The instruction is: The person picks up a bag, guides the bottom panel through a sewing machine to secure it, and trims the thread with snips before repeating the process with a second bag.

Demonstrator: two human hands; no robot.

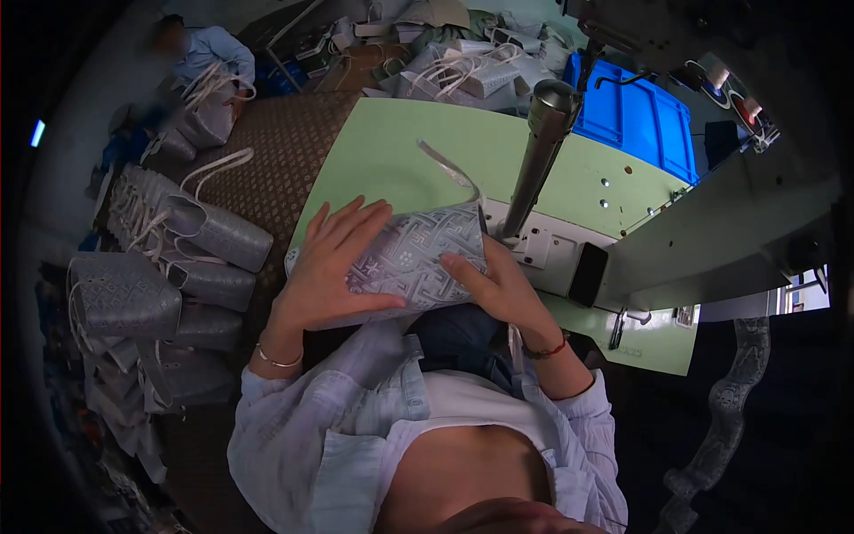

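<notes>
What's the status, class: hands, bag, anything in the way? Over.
Left hand spread on silver bag; right hand at one end, thumb on top, fingers mostly hidden. Strap sticking out. Metal post close by, possible obstacle.

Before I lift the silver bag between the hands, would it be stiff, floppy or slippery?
The bag is probably fairly stiff: its patterned side holds a broad, full shape. Its strap may flop, being thin and curved. Its shine suggests it could slip.

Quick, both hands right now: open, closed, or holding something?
Left hand: open, fingers spread against the silver bag.
Right hand: holding the bag's end, thumb on top, other fingers mostly hidden.
</notes>
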